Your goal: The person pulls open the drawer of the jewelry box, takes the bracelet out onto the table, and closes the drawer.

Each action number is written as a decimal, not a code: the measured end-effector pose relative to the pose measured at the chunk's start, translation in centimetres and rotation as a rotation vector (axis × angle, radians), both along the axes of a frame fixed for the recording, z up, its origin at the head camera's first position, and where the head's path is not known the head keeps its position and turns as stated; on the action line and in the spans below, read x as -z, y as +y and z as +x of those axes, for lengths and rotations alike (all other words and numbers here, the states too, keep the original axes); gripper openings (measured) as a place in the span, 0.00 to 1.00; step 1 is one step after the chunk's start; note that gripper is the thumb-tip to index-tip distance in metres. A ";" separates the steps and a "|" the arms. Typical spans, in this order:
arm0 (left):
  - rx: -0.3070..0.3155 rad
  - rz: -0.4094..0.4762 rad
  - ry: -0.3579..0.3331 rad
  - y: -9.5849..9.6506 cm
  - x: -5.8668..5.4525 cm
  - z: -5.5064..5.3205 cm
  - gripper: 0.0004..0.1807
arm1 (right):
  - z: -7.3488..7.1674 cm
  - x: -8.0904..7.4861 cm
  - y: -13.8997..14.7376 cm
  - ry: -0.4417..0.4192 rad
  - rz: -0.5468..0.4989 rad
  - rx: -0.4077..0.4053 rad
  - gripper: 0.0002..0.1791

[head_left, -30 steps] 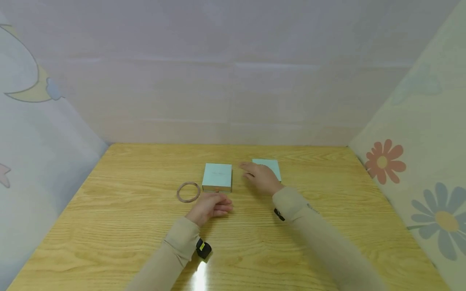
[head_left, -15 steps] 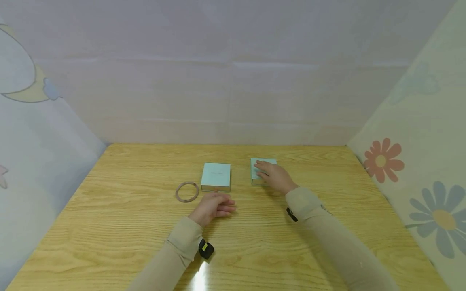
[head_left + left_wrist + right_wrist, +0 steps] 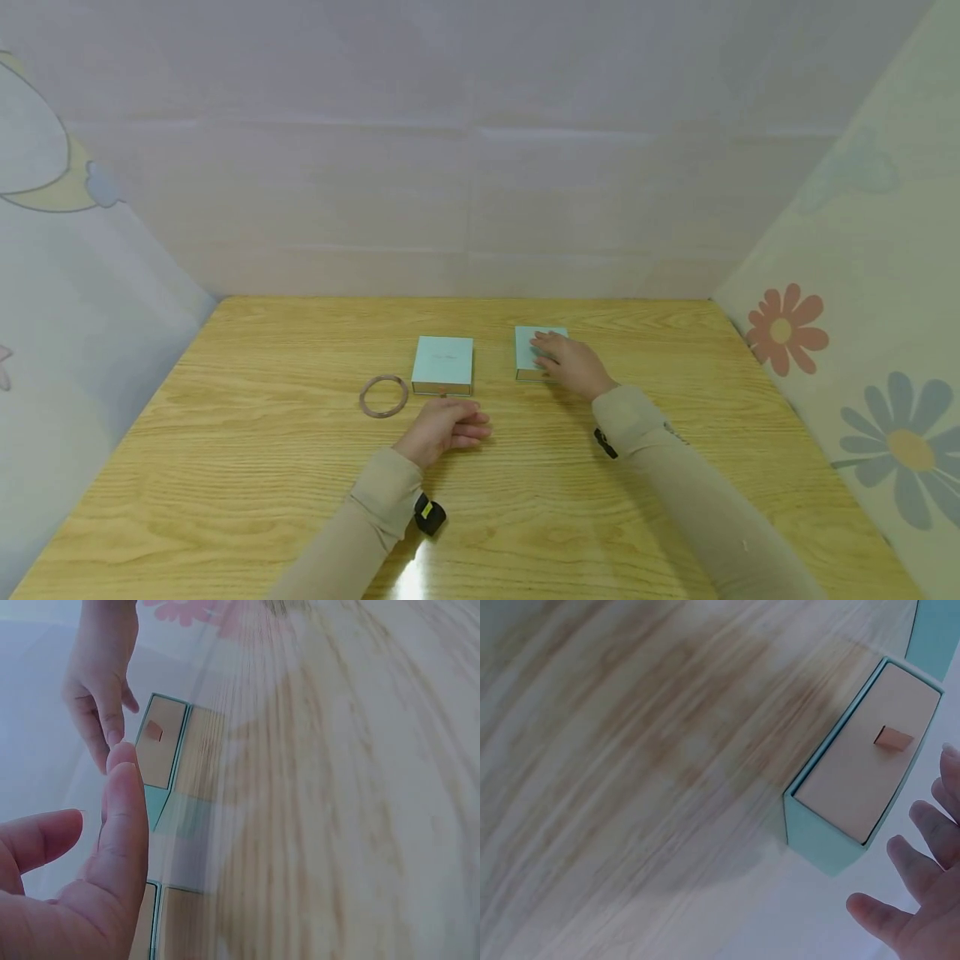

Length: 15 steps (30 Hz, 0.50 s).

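Two pale teal drawer boxes with pinkish fronts and small orange pull tabs sit on the wooden table. My right hand point(image 3: 572, 365) is over the right box point(image 3: 527, 350), fingers spread and loosely extended. From the right wrist view, a gap shows between its fingertips point(image 3: 862, 904) and that box point(image 3: 859, 750). My left hand point(image 3: 442, 429) hovers just in front of the left box point(image 3: 442, 362), fingers relaxed and holding nothing. Left of that box lies a brownish-pink bangle point(image 3: 383, 414), flat on the table. In the left wrist view, only a corner of the left box point(image 3: 145, 930) shows.
The wooden table point(image 3: 225, 467) reaches back to a plain pale wall point(image 3: 465, 208). Printed side walls stand at left and right, the right one with flowers point(image 3: 911, 450). A black wrist device point(image 3: 430, 515) sits at my left cuff.
My right hand has moved right, from the gap between the boxes to over the right box, and has stayed almost still since. My left hand has shifted slightly right.
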<state>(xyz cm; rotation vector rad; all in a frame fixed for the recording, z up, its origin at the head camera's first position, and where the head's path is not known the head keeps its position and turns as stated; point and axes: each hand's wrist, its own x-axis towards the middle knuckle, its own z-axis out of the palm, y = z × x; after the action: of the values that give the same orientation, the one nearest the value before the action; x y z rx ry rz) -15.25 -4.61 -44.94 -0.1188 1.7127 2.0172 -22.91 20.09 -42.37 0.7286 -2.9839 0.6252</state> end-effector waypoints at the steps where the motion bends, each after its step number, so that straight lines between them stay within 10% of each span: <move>1: -0.001 -0.001 -0.001 0.1 0.0 0.0 0.19 | 0.0 0.1 0.1 0.004 0.004 -0.001 0.24; 15: 0.020 -0.008 0.006 1.0 0.0 -0.4 0.20 | -0.5 0.7 1.1 0.002 0.037 0.011 0.24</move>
<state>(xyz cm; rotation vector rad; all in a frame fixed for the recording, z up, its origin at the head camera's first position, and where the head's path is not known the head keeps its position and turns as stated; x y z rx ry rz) -15.68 -3.63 -44.91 -0.0978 1.7184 1.9984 -23.42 21.23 -43.03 0.7143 -3.0025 0.5704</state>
